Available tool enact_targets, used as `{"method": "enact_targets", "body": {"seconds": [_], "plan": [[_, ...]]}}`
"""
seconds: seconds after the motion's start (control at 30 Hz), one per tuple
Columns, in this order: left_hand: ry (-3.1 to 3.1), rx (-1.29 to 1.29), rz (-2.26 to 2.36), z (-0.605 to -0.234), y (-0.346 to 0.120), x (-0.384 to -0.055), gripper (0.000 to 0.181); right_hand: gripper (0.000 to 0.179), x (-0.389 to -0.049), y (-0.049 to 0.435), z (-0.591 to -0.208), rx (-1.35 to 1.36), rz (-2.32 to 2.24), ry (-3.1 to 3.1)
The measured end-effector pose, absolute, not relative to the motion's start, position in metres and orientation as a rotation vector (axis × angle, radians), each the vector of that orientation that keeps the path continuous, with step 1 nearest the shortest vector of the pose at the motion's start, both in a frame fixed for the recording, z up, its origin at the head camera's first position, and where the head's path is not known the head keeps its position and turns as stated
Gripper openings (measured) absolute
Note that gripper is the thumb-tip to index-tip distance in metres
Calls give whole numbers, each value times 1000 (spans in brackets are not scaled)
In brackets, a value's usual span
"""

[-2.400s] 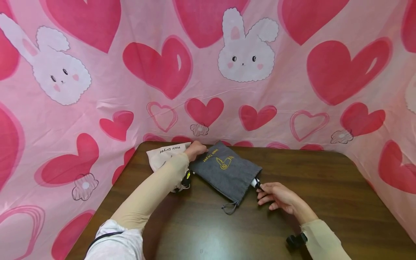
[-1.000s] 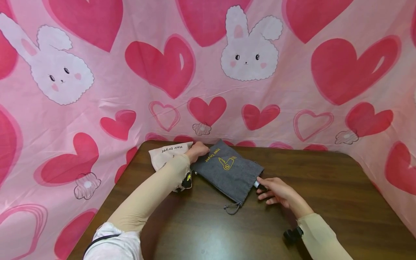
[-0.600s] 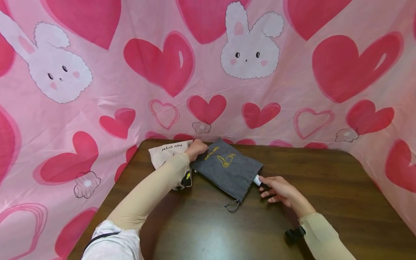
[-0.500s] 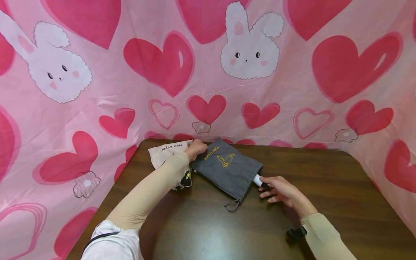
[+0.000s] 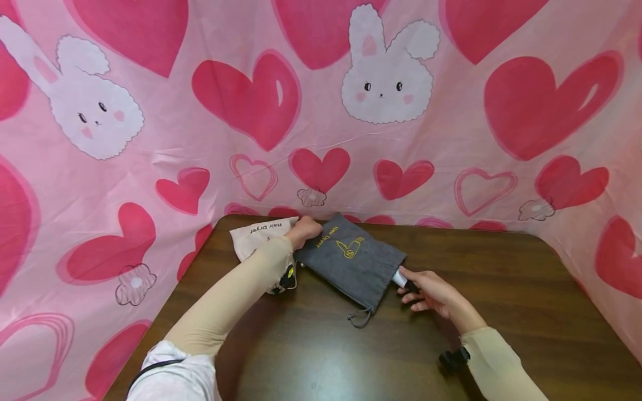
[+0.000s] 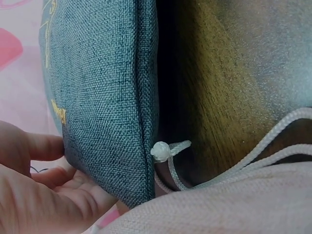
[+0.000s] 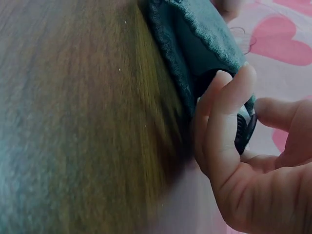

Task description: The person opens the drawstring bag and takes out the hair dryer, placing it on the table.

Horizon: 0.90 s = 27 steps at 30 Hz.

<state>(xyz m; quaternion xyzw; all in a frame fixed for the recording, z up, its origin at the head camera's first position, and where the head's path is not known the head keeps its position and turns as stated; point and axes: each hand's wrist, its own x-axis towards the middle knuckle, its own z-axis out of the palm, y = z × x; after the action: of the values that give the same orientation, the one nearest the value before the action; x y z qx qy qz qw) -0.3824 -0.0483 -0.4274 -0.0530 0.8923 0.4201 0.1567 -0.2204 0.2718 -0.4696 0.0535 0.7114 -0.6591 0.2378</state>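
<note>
A grey drawstring bag [image 5: 353, 259] printed "Hair Dryer" in yellow lies slanted near the back of the table. My left hand [image 5: 304, 231] pinches its closed far corner; in the left wrist view the fingers [image 6: 46, 146] and thumb meet at the cloth. From the open mouth at the right sticks the white, black-ended handle of a hair dryer [image 5: 399, 278]; the rest is hidden inside. My right hand [image 5: 433, 294] holds this end between thumb and fingers. In the right wrist view the fingers [image 7: 226, 117] curl around it, just outside the bag's mouth [image 7: 195, 44].
A cream "Hair Dryer" bag [image 5: 251, 239] lies left of the grey one, partly behind my left forearm. Its white cord [image 6: 273, 136] trails over the wooden table [image 5: 321, 351]. A grey drawstring [image 5: 360, 318] hangs from the grey bag's mouth. Pink heart-patterned cloth [image 5: 321, 128] stands behind.
My right hand has shifted its hold on the handle, from the black end to beside the bag's mouth, then slightly back; more of the white part shows. The left hand stays at the corner.
</note>
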Motion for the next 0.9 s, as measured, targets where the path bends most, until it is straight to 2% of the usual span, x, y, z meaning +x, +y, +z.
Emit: {"method": "enact_targets", "body": {"seconds": [0.2,0.9], "plan": [[2554,-132,1216,-430,-46,-383,47,54,-223,269,-471,163,-1845,1892],[2546,-113,1188,-431,-48,-385,50,44,-226,266,-476,94,-1860,1901]]}}
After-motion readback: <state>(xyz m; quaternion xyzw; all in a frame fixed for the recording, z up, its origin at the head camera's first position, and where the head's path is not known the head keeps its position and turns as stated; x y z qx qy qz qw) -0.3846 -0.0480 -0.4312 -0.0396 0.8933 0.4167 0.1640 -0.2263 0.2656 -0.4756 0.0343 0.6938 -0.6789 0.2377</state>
